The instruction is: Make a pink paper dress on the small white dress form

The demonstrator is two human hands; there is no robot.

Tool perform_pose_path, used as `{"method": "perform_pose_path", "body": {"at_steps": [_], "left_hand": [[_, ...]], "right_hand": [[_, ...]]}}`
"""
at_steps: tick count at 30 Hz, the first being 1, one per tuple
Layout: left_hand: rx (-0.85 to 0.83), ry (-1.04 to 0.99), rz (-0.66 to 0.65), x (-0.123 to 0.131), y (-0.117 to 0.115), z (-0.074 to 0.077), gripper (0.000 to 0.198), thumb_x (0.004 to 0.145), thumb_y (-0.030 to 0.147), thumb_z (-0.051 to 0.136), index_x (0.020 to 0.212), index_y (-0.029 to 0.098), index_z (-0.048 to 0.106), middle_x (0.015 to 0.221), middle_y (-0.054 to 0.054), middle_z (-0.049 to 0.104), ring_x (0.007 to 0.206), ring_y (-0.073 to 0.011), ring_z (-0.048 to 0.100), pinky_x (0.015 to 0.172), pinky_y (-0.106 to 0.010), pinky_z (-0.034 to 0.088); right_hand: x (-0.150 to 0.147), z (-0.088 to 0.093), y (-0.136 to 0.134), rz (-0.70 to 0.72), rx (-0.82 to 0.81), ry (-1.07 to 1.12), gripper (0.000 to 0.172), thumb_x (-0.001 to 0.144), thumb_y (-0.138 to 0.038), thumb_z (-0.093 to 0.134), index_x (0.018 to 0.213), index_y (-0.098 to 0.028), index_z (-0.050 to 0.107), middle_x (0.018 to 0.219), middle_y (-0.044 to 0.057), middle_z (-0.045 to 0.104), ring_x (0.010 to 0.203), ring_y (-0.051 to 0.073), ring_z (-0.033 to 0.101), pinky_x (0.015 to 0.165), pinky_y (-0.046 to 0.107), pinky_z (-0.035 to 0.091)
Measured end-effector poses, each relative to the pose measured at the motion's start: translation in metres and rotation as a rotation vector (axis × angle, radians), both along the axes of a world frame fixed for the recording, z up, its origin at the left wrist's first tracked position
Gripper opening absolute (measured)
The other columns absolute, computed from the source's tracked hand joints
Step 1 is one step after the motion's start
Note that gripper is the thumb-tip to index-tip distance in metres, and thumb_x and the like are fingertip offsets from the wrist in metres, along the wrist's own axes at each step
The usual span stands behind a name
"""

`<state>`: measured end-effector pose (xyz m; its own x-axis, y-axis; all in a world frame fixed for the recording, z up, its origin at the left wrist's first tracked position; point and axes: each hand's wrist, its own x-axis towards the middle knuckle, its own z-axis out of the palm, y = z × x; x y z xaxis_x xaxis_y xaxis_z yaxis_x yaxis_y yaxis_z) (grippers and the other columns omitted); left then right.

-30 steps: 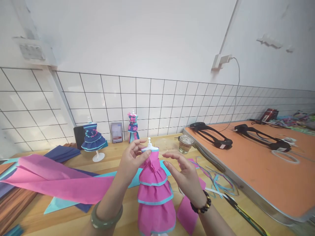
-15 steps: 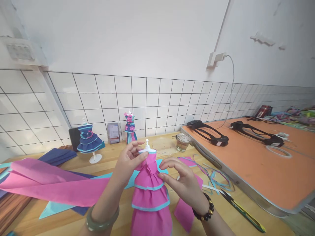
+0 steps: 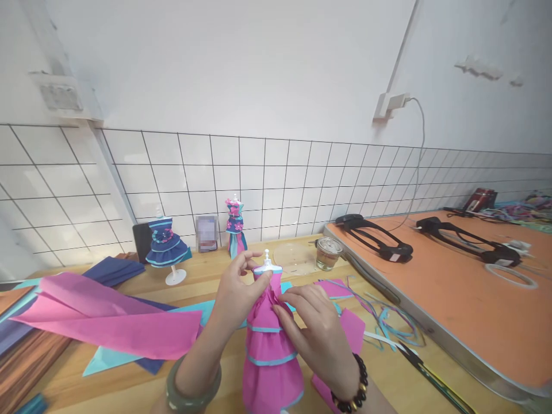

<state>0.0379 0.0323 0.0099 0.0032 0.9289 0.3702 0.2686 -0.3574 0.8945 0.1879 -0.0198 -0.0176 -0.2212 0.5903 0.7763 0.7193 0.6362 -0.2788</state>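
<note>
A white mini dress form [image 3: 267,265] wears a tiered pink dress [image 3: 268,345] with light blue edging, upright on the wooden table in front of me. My left hand [image 3: 241,290] is closed on the top of the dress, its thumb on the front of the bodice and its fingers behind. At the waist, my right hand [image 3: 317,328] pinches the gathered pink cloth between thumb and fingers. Long pink cloth strips [image 3: 125,322] lie to the left, over light blue and navy pieces.
Two small dressed forms, one navy [image 3: 168,247] and one pink and blue [image 3: 235,224], stand behind. A glass jar [image 3: 328,253], thin cords [image 3: 388,322] and yellow-black snips [image 3: 435,379] are to the right. Black headsets [image 3: 379,238] rest on the orange table [image 3: 457,305].
My right hand has moved in from beside the dress and closed on the cloth at its waist. My left hand still holds the top. The whole view has shifted slightly.
</note>
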Motion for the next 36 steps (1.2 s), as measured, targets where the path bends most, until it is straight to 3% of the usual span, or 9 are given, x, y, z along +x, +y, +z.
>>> {"method": "perform_pose_path", "body": {"at_steps": [8, 13, 24, 36], "left_hand": [[0.061, 0.078, 0.083, 0.001, 0.0, -0.001, 0.03, 0.07, 0.029, 0.064, 0.099, 0.023, 0.06, 0.074, 0.002, 0.062, 0.075, -0.0174, 0.057, 0.08, -0.035, 0.043], [0.054, 0.096, 0.086, 0.0, 0.001, -0.001, 0.03, 0.071, 0.028, 0.063, 0.1, 0.023, 0.06, 0.074, 0.003, 0.061, 0.076, -0.0164, 0.058, 0.079, -0.033, 0.042], [0.048, 0.068, 0.073, 0.0, 0.003, 0.0, 0.03, 0.069, 0.028, 0.064, 0.098, 0.021, 0.059, 0.073, 0.002, 0.06, 0.08, -0.0174, 0.058, 0.08, -0.033, 0.041], [-0.036, -0.062, 0.056, -0.005, 0.013, -0.008, 0.034, 0.068, 0.031, 0.065, 0.1, 0.019, 0.058, 0.075, 0.001, 0.058, 0.066, -0.0136, 0.052, 0.062, -0.026, 0.041]], "right_hand": [[-0.007, 0.0, 0.002, -0.005, 0.013, 0.015, 0.011, 0.086, -0.01, 0.052, 0.085, -0.02, 0.058, 0.075, 0.005, 0.064, 0.07, 0.019, 0.057, 0.065, 0.034, 0.041], [-0.01, 0.003, 0.003, 0.024, 0.015, 0.0, 0.013, 0.086, -0.011, 0.052, 0.084, -0.02, 0.06, 0.084, 0.007, 0.064, 0.077, 0.02, 0.056, 0.067, 0.035, 0.043], [-0.011, 0.001, 0.004, 0.161, -0.014, 0.024, 0.02, 0.086, -0.01, 0.053, 0.1, -0.022, 0.062, 0.094, 0.006, 0.07, 0.086, 0.02, 0.062, 0.077, 0.038, 0.047], [-0.002, -0.006, 0.008, 0.18, -0.088, 0.314, 0.02, 0.086, -0.008, 0.053, 0.097, -0.022, 0.06, 0.098, 0.006, 0.068, 0.095, 0.017, 0.062, 0.081, 0.031, 0.051]]}}
